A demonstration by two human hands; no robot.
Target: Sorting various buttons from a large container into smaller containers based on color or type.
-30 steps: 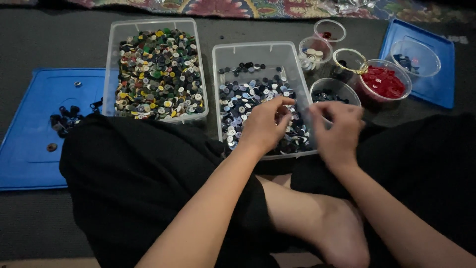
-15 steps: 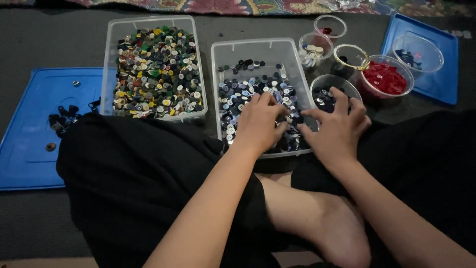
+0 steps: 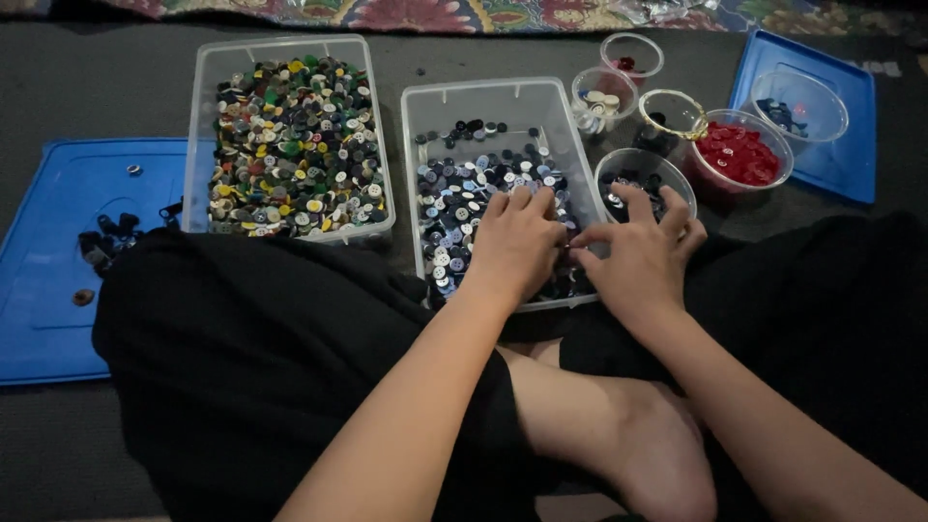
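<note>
We saw the left hand (image 3: pixel 517 242) lying palm-down, fingers spread, on the dark buttons (image 3: pixel 464 188) in the clear tub (image 3: pixel 488 97) on the floor. The right hand (image 3: pixel 643 251) rested at the tub's right wall, thumb and forefinger pinched together; we could not tell on what. A small cup (image 3: pixel 646 169) of dark buttons stood just beyond its fingertips.

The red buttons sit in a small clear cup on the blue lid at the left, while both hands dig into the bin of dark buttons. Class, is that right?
Not quite. The head view shows the cup of red buttons at the right, beside the right-hand blue lid, not on the left one. The left hand and right hand are indeed in the bin of dark buttons.
</note>
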